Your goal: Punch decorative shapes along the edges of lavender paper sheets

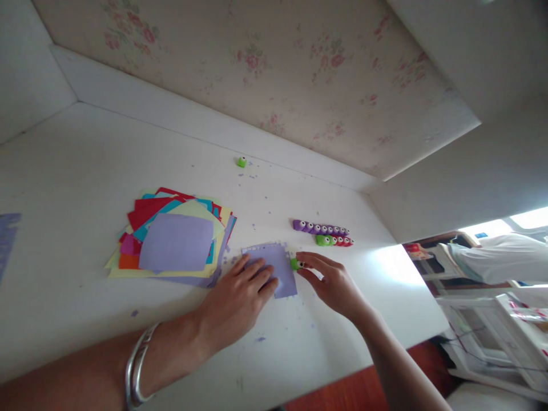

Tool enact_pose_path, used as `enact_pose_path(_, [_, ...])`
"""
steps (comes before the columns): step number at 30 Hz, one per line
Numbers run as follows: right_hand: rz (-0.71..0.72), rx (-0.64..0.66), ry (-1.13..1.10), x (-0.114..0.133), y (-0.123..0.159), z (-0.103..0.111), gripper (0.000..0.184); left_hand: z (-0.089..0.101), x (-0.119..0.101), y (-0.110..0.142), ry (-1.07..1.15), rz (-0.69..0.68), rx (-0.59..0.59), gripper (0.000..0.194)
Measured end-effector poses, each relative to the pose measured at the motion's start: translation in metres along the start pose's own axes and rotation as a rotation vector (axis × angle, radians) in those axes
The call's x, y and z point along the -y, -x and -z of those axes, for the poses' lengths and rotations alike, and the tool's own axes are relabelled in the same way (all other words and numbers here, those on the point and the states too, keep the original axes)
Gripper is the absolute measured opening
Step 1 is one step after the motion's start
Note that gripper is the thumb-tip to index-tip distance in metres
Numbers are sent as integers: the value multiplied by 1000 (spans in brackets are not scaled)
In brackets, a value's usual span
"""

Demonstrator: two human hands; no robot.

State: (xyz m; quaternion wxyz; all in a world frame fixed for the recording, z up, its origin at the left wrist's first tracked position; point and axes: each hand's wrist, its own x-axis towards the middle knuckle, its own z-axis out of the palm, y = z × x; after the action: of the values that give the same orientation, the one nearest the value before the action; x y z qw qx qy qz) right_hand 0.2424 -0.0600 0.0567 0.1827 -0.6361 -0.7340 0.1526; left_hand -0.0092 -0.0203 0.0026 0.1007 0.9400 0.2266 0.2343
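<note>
A small purple sheet of paper (280,274) lies on the white table, with punched holes along its top edge. My left hand (240,297) rests on it, fingers spread and pressing the paper down. At the sheet's right edge is a small green craft paper punch (294,264), pinched between the thumb and fingers of my right hand (329,279). Tiny purple paper cut-outs (260,339) are scattered around the sheet. My fingers partly hide the punch, so I cannot tell whether it is pressed down.
Left of the sheet lies a pile of coloured papers (175,242). Purple punches (321,228) stand in a row at right, with green and red punches (335,241) beside them. Another green punch (242,162) sits near the back wall. A purple paper (7,240) is at far left.
</note>
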Motion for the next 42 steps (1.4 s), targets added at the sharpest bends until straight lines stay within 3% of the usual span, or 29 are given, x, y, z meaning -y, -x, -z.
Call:
enact_pose_path(19, [43, 29, -22, 6, -5, -1, 25, -2, 0, 0, -5, -3, -7, 29])
enact_pose_path(26, [-20, 49, -87, 11, -6, 2, 30, 0, 1, -2, -4, 8, -10, 27])
enact_pose_path(31, [-58, 30, -148, 11, -13, 10, 23, -2, 1, -2, 2, -2, -16, 28])
enact_pose_path(42, [-257, 308, -389, -2, -38, 17, 18, -5, 1, -2, 13, 1, -54, 28])
